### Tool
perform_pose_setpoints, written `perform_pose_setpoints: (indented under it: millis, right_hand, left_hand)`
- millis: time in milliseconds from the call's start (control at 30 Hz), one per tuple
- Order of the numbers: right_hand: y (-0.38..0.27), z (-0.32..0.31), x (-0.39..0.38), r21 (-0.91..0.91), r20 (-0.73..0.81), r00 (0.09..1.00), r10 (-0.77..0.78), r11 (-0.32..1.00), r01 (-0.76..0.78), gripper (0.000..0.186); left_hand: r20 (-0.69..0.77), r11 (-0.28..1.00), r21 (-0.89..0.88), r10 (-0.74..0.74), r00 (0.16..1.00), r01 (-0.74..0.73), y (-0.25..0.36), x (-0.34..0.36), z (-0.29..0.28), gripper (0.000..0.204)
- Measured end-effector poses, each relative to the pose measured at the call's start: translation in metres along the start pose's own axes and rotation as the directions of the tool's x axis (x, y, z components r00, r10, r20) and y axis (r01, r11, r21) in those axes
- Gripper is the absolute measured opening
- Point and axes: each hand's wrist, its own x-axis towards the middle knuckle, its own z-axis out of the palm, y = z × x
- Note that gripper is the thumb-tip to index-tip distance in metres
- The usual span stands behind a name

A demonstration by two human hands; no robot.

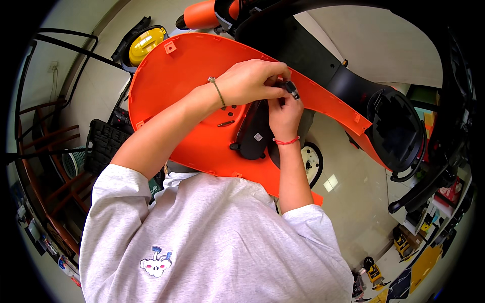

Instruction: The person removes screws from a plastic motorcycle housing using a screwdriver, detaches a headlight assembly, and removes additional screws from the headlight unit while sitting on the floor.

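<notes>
A large curved orange plastic panel (172, 76) lies before me, spanning from my waist to the far side. On its inner face sits a long black plastic housing (250, 136) with a small pale label. My left hand (257, 78) reaches across the panel, its fingers curled in and closed near the housing's far end. Beside it, my right hand (286, 117) is closed, thumb and fingers around a short black tool (291, 90) with a shiny end. The two hands meet there; the left fingertips and what they pinch are partly hidden. Left of the housing is a small dark elongated piece (226, 123).
A yellow hard hat (146, 45) rests at the far left. An open black tool case (103, 146) stands left, by a brown wooden rack (55, 177). Black vehicle bodywork (353, 83) extends to the right. A round white-and-black wheel-like part (311, 164) shows below the panel's right side.
</notes>
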Motion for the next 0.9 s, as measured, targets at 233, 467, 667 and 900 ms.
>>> perform_pose_setpoints:
  millis: [233,467,667,900]
  right_hand:
    - [-0.010,0.001,0.003,0.054,-0.007,0.996,0.089,0.995,-0.088,0.018]
    - [-0.008,0.003,0.004,0.021,-0.028,0.999,-0.016,1.000,0.017,0.015]
    - [-0.007,0.000,0.000,0.167,-0.035,0.992,0.122,0.979,-0.115,0.019]
    - [-0.005,-0.007,-0.004,0.187,-0.054,0.994,0.098,0.979,-0.086,0.025]
  left_hand:
    - [-0.111,0.979,0.061,0.199,0.974,-0.193,-0.020,0.001,0.008,0.031]
    - [-0.034,0.995,-0.035,-0.091,0.995,0.089,0.009,-0.004,-0.005,0.029]
    - [-0.014,0.899,0.313,-0.318,0.948,0.306,-0.022,-0.015,-0.005,0.025]
    - [-0.053,0.821,0.522,-0.240,0.969,0.232,-0.023,-0.018,0.010,0.019]
